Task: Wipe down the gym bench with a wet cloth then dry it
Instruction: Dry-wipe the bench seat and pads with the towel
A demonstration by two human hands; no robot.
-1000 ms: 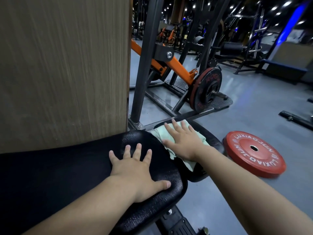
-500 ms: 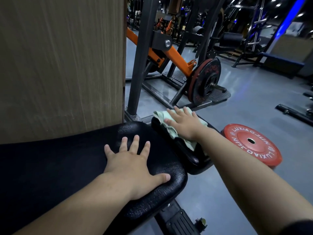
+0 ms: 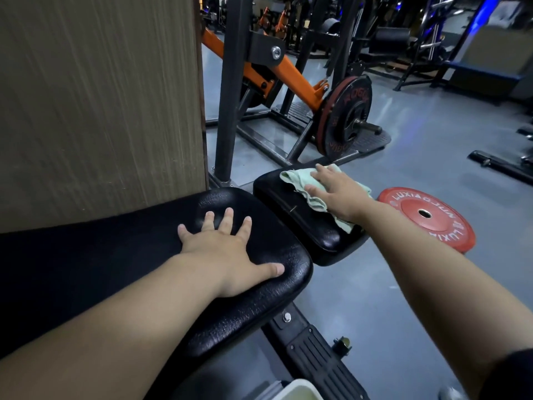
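Black cracked vinyl covers the gym bench [image 3: 268, 287], whose long pad runs from the near left to a smaller seat pad [image 3: 291, 215] farther right. On that seat pad lies a pale green cloth [image 3: 300, 180], pressed flat under the right hand [image 3: 340, 194] with fingers spread, not clenched. The left hand [image 3: 227, 252] rests palm-down and released on the long pad, grasping nothing. A red weight plate [image 3: 432, 217] lies on the grey floor just right of the seat pad.
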